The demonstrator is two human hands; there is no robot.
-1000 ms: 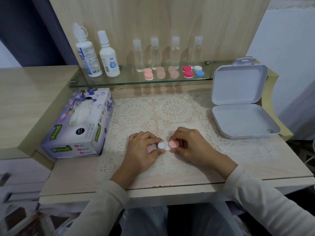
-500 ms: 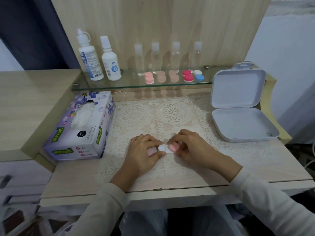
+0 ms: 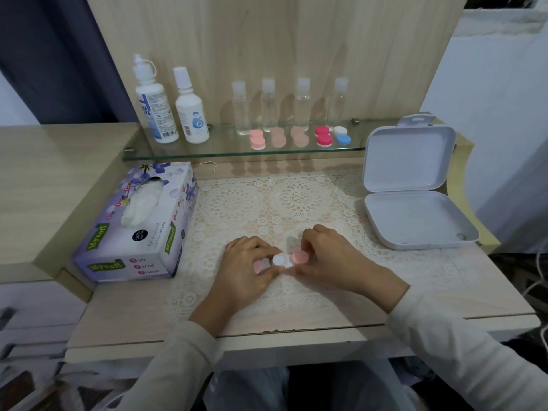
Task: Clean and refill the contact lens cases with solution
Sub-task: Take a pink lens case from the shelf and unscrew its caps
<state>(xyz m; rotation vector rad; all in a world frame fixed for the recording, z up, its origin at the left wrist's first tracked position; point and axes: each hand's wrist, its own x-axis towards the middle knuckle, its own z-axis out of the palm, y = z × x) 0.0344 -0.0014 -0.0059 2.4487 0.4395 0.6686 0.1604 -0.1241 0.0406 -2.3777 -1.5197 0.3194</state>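
One contact lens case (image 3: 286,260) on the lace mat (image 3: 296,200), desk centre, white side left. Left hand (image 3: 243,271) pinches the white end, with a pink piece (image 3: 259,266), possibly a loose cap, under its fingers. Right hand (image 3: 329,259) grips the pink cap (image 3: 300,257). Glass shelf (image 3: 178,152) behind holds five cases (image 3: 323,136), four clear bottles (image 3: 239,109) and two solution bottles (image 3: 189,114). Tissue box (image 3: 133,229) at left reads "Mysoft Soft Facial Tissue". Open white box (image 3: 415,221) at right.

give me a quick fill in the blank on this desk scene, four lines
1. The tissue box sits on the ____ side of the desk.
2. The white box has its lid ____.
3. The glass shelf holds ____ small clear bottles.
4. The right hand pinches the ____ cap of the lens case.
Missing words: left; open; four; pink
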